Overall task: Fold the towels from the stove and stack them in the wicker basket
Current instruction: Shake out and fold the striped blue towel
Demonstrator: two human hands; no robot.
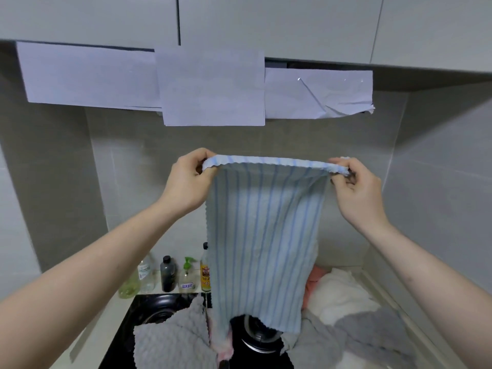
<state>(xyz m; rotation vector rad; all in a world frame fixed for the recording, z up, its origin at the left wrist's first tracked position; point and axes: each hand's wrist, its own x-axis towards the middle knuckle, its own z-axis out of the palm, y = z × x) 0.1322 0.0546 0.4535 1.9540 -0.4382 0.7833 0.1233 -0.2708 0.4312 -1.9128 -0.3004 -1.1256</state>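
Striped towel [263, 235] held up in the air above the stove [159, 310], between my two hands, top edge stretched roughly level from one hand to the other. It hangs straight down as a long panel, pale blue with darker blue stripes running top to bottom; its bottom edge hangs just over the right burner [255, 336], contact not resolvable.

My left hand [186, 182]: fingers curled, thumb and fingers pinching the towel's top left corner, scalloped hem bunched in the grip. My right hand [356, 187]: fingers curled likewise, pinching the top right corner, a bit of hem sticking out above the fingertips. Both hands at about the same height, well apart, with the towel's full width between them. Forearms reach up from the lower corners of the view.

Other towels lie on the stove below: a grey towel [170, 342] with a waffle texture over the left front part, a white towel [343, 294] and a pink towel [312, 280] piled at the back right, another grey cloth [372, 331] at the right front.

A row of bottles [167, 275] stands along the back edge of the worktop, behind the left burner. Sheets of paper [210, 86] hang over the front of the hood above
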